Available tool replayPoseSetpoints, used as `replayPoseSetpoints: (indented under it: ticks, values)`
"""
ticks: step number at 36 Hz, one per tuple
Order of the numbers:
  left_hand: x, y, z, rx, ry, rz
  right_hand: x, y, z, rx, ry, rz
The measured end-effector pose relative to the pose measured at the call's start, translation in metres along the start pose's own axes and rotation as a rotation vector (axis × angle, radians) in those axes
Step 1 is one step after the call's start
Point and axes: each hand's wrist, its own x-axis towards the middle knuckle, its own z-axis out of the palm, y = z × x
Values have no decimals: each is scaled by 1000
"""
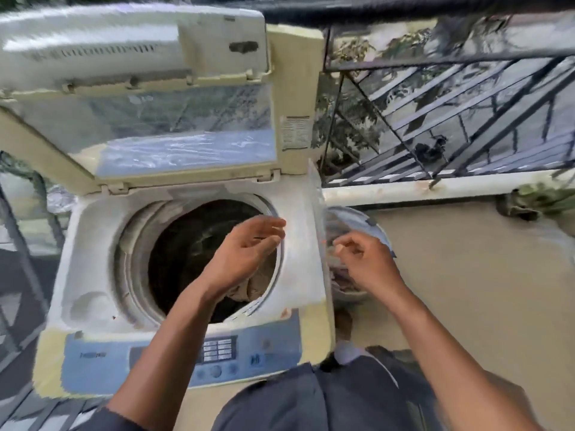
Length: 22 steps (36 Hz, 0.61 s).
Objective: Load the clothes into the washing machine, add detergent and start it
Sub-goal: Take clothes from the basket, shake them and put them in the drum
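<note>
A yellowed top-loading washing machine (298,244) stands in front of me with its lid (174,119) folded up and back. Dark clothes (193,244) and a beige piece (258,284) lie inside the round drum. My left hand (245,253) hovers over the right side of the drum opening, fingers apart and empty. My right hand (370,259) is beyond the machine's right edge, over a basin of laundry (351,222) on the floor, fingers loosely curled; the blur hides whether it pinches anything. The blue control panel (217,353) with buttons runs along the machine's front.
A low wall with a black metal railing (451,104) runs to the right, foliage behind it. Tan floor (466,275) lies on the right. A dark metal frame (18,244) stands left of the machine. My dark trousers (326,399) show at the bottom.
</note>
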Motion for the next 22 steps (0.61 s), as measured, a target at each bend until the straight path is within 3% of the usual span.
replayPoseSetpoints:
  ticks: [10, 13, 17, 22]
  values:
    - [95, 18, 161, -41, -148, -167, 66, 128, -54, -167, -46, 220]
    - [129, -19, 222, -88, -57, -273, 95, 178, -48, -209, -99, 257]
    - [170, -127, 296, -182, 15, -462, 135, 245, -26, -264, -180, 266]
    - [193, -174, 348, -211, 110, -635, 188, 322, 16, -378, -350, 238]
